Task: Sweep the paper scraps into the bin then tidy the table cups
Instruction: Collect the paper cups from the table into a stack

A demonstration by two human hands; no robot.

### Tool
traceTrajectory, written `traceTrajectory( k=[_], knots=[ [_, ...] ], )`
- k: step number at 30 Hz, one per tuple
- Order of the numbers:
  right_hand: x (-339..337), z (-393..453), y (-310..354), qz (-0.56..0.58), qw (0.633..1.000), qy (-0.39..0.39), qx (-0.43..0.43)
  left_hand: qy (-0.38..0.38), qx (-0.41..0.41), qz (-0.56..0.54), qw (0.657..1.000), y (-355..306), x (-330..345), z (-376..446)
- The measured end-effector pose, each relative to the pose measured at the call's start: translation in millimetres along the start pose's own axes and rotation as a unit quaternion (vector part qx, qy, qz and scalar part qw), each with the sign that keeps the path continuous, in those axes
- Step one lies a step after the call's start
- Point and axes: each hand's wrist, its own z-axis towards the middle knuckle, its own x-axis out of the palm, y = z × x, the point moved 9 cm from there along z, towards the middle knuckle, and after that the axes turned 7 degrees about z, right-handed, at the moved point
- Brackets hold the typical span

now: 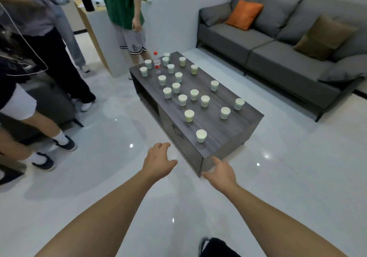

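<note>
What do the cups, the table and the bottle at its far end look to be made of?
Cups: likely paper, matte pale walls, thin rims. Table: grey wood-grain top, probably laminate board. Bottle: clear plastic by its see-through body, red cap and label.

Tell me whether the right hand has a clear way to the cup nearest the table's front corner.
Probably yes: the right hand is open near the table corner, and nothing stands between it and the nearest cup.

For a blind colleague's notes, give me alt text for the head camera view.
Two bare hands, left and right, reach empty toward a grey wooden coffee table scattered with upright white paper cups and one red-capped plastic bottle. A grey fabric sofa stands beyond; people stand at left.
</note>
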Motion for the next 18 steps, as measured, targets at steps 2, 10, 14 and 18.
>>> traceTrajectory(
  k=[2,10,14,18],
  knots=[
    [2.8,33.4,1.0,0.002,1.000,0.002,0.017,0.015,0.005,0.006,1.000,1.8,8.0,34.9],
    [33.4,215.8,0.3,0.027,0.996,0.044,0.066,0.079,-0.028,0.035,0.996,26.7,50.4,193.0],
    [52.7,291.1,-8.9,0.025,0.991,0.076,0.108,0.131,-0.066,0.064,0.987,40.8,72.2,260.7],
    [69.6,356.8,-17.6,0.026,0.985,0.082,0.151,0.150,-0.081,0.068,0.983,39.1,92.3,325.7]
  ],
)
